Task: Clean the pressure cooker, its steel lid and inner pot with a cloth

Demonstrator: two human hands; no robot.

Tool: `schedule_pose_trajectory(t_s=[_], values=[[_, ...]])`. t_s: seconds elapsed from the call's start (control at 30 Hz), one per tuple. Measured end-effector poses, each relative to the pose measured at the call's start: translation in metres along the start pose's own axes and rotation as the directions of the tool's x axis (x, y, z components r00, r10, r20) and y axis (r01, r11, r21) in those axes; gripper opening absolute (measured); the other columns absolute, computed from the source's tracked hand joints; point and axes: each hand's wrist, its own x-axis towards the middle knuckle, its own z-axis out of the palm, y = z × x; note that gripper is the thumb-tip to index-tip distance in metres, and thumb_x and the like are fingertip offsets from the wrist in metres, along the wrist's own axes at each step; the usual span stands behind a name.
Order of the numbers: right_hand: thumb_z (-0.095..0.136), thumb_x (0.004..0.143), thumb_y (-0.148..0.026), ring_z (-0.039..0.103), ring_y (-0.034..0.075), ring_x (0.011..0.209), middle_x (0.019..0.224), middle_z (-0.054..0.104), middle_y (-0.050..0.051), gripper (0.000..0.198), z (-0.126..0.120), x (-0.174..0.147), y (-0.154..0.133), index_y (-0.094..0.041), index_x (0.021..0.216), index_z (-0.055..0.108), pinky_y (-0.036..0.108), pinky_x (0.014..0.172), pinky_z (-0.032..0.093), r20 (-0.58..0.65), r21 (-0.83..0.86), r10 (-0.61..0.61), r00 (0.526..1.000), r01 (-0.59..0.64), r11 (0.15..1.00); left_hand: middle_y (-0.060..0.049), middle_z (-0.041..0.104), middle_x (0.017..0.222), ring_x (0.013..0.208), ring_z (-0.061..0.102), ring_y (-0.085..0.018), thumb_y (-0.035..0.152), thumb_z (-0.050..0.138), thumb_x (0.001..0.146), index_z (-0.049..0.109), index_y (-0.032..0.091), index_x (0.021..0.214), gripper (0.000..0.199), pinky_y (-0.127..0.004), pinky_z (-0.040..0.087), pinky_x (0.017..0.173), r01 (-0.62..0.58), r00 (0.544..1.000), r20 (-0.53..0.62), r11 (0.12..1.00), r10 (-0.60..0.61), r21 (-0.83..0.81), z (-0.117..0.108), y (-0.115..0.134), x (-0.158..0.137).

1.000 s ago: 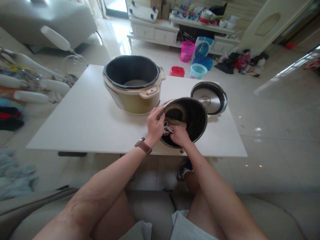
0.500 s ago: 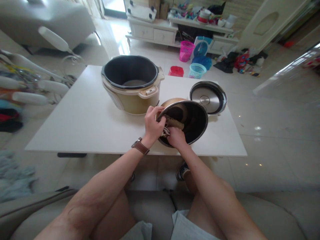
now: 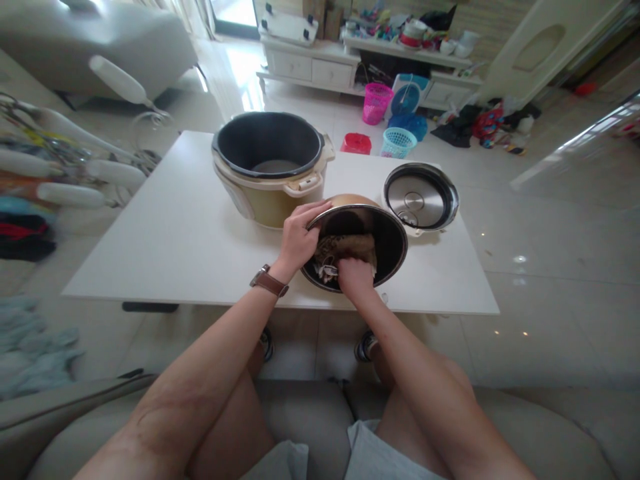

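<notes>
A dark-lined inner pot [image 3: 393, 247] is tipped on its side near the table's front edge, its mouth facing me. My left hand [image 3: 300, 237] grips the pot's left rim, thumb over the edge. Inside the pot, my right hand [image 3: 356, 277] is closed on a crumpled brown patterned cloth [image 3: 347, 248], which lies against the inner wall. The fingertips of my right hand are hidden. Behind and to the left stands the cooker body [image 3: 270, 200], cream and gold, its top uncovered. A round lid [image 3: 415, 193] lies inside up to the right of the pot.
The white table [image 3: 150, 253] has its front edge just before my knees. Beyond it on the floor are a pink basket [image 3: 377, 103], a light-blue basket [image 3: 399, 141] and a red container [image 3: 357, 143]. A cluttered white cabinet [image 3: 310, 63] stands farther back.
My left hand has left the cloth and moved onto the pot's left rim. The cloth is spread wider inside the pot, with my right hand still on it. The pot has shifted slightly.
</notes>
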Motion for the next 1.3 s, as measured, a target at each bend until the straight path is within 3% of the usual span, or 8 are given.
schedule_pose_trajectory(t_s=[0.23,0.47,0.63,0.8,1.0,1.2,1.3], values=[[0.052,0.097,-0.015,0.078,0.029,0.104,0.114,0.079,0.019,0.032,0.009,0.005,0.008,-0.018,0.113,0.080,0.035,0.087,0.057,-0.106,0.049,0.002,0.994,0.003,0.999,-0.006,0.073,0.140,0.133,0.066,-0.023,0.018,0.055,0.098,0.077,0.026,0.130,0.040,-0.045,0.047,0.120,0.022,0.999,0.048,0.990,-0.016,-0.138,0.010,0.000,-0.004],[0.053,0.095,-0.017,0.074,0.028,0.109,0.117,0.078,0.014,0.034,0.006,0.004,0.013,-0.024,0.116,0.078,0.033,0.088,0.054,-0.150,0.099,-0.053,0.987,0.068,0.993,-0.006,0.073,0.139,0.134,0.064,-0.024,0.013,0.056,0.093,0.077,0.025,0.130,0.044,-0.046,0.044,0.123,0.076,0.997,0.012,0.979,-0.076,-0.189,0.016,-0.007,-0.002],[0.051,0.090,-0.013,0.071,0.026,0.116,0.130,0.076,0.006,0.047,0.003,0.003,0.005,-0.031,0.127,0.073,0.030,0.092,0.052,-0.196,0.299,-0.045,0.979,0.103,0.948,-0.008,0.075,0.130,0.127,0.067,-0.024,0.009,0.056,0.089,0.078,0.021,0.127,0.045,-0.043,0.048,0.118,0.164,0.981,-0.066,0.964,-0.182,-0.211,0.027,-0.015,-0.006],[0.046,0.092,-0.013,0.070,0.027,0.116,0.123,0.079,0.006,0.050,0.000,0.006,-0.002,-0.028,0.132,0.071,0.031,0.094,0.052,-0.204,0.444,-0.009,0.979,0.100,0.891,-0.007,0.076,0.128,0.123,0.068,-0.023,0.011,0.056,0.090,0.079,0.021,0.120,0.040,-0.041,0.051,0.115,0.237,0.950,-0.145,0.943,-0.275,-0.234,0.038,-0.017,-0.013],[0.051,0.092,-0.018,0.071,0.030,0.115,0.126,0.078,0.008,0.047,0.003,0.006,0.001,-0.029,0.133,0.073,0.035,0.096,0.054,-0.190,0.384,-0.019,0.982,0.092,0.919,-0.006,0.077,0.123,0.121,0.068,-0.023,0.010,0.057,0.085,0.078,0.021,0.117,0.040,-0.042,0.051,0.114,0.224,0.963,-0.112,0.960,-0.245,-0.171,0.031,-0.014,-0.011],[0.054,0.094,-0.021,0.071,0.028,0.119,0.132,0.076,0.006,0.043,0.001,0.001,0.004,-0.032,0.131,0.074,0.032,0.098,0.053,-0.141,0.278,-0.118,0.983,0.153,0.948,-0.008,0.075,0.123,0.123,0.068,-0.026,0.011,0.065,0.075,0.070,0.019,0.093,0.021,-0.043,0.052,0.112,0.232,0.953,-0.150,0.953,-0.263,-0.195,0.016,-0.015,0.002],[0.056,0.094,-0.018,0.071,0.027,0.121,0.132,0.076,0.008,0.042,-0.001,-0.002,0.004,-0.031,0.129,0.075,0.032,0.100,0.052,-0.077,0.202,-0.157,0.985,0.169,0.965,-0.006,0.077,0.117,0.116,0.070,-0.024,0.012,0.066,0.073,0.070,0.020,0.103,0.031,-0.041,0.054,0.110,0.218,0.966,-0.100,0.956,-0.240,-0.196,0.003,-0.013,0.010]])
